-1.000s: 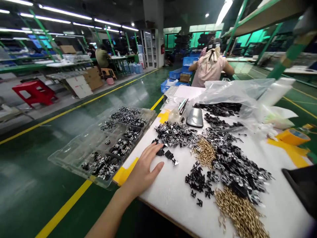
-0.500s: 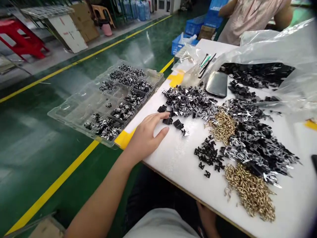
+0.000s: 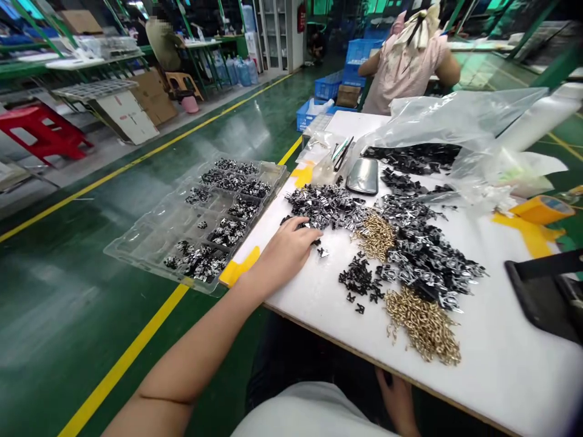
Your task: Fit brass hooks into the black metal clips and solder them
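Note:
My left hand lies palm down on the white table, fingers apart over a few small black pieces at the near edge of a pile of black metal parts. My right hand hangs below the table's front edge; its fingers are hidden under the board. Right of my left hand are a gold heap of small hooks, small black clips, a larger pile of black parts and a second gold heap.
A divided clear plastic case with black parts stands left of the table. A phone, plastic bags, yellow tape and a black stand surround the piles. A person in pink sits beyond.
The view has tilted up and shifted right, showing more of the room and the black stand. My left hand has moved slightly over the loose black pieces, now covering most of them.

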Motion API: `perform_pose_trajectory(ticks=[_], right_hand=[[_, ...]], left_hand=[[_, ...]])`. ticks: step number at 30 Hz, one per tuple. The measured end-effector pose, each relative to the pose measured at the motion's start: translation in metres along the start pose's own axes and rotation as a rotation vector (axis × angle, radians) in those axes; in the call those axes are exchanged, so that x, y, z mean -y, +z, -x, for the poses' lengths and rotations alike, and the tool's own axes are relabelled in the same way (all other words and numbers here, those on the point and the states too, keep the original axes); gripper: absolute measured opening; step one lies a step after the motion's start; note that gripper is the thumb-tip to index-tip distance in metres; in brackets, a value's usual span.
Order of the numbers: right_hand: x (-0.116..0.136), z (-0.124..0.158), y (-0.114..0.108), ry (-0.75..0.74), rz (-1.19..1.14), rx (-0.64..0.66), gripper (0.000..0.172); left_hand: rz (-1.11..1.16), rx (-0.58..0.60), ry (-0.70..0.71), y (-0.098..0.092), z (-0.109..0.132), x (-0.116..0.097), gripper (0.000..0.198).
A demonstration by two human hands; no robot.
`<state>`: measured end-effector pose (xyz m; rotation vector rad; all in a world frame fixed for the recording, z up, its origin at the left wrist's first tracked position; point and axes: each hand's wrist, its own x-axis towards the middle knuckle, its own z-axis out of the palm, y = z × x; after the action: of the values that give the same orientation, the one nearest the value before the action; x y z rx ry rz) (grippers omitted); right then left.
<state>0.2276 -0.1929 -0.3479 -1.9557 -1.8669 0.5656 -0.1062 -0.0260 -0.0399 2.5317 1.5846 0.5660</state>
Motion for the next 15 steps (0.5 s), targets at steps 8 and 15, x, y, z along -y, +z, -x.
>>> perform_pose_trajectory(ticks=[8, 15], right_hand=[[0.001, 0.003, 0.000, 0.125, -0.070, 0.042, 0.064], [0.030, -0.018, -0.015, 0.163, -0.155, 0.057, 0.046]], left_hand=[[-0.032, -0.020, -0.014, -0.017, -0.021, -0.011, 0.029], [0.172, -0.013, 0.131, -0.030, -0.089, -0.043, 0.025]])
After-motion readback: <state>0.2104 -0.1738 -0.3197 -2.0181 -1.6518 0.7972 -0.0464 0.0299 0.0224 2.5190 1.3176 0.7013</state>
